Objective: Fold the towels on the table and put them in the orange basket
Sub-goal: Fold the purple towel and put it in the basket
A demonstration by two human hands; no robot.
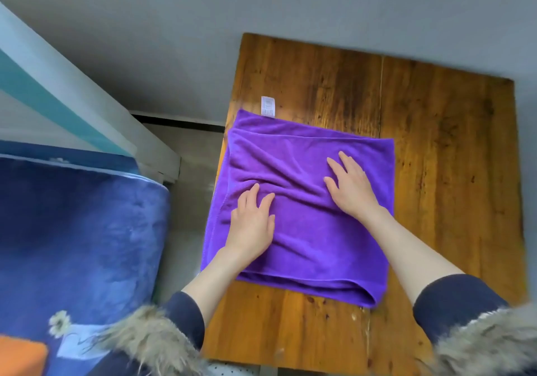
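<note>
A purple towel (302, 239) lies folded over on the wooden table (436, 157), its left edge hanging past the table's left side. A white care label (268, 106) sticks out at its far edge. My left hand (252, 224) rests flat on the towel's left part, fingers spread. My right hand (350, 185) presses flat on the right part, fingers apart. Creases run across the cloth between the two hands. An orange corner (20, 356), possibly the basket, shows at the bottom left.
A bed with a blue flowered blanket (78, 245) stands left of the table, with a grey floor gap (189, 201) between them. A grey wall (261, 3) lies beyond the table. Fur-trimmed sleeves (151, 338) frame the bottom.
</note>
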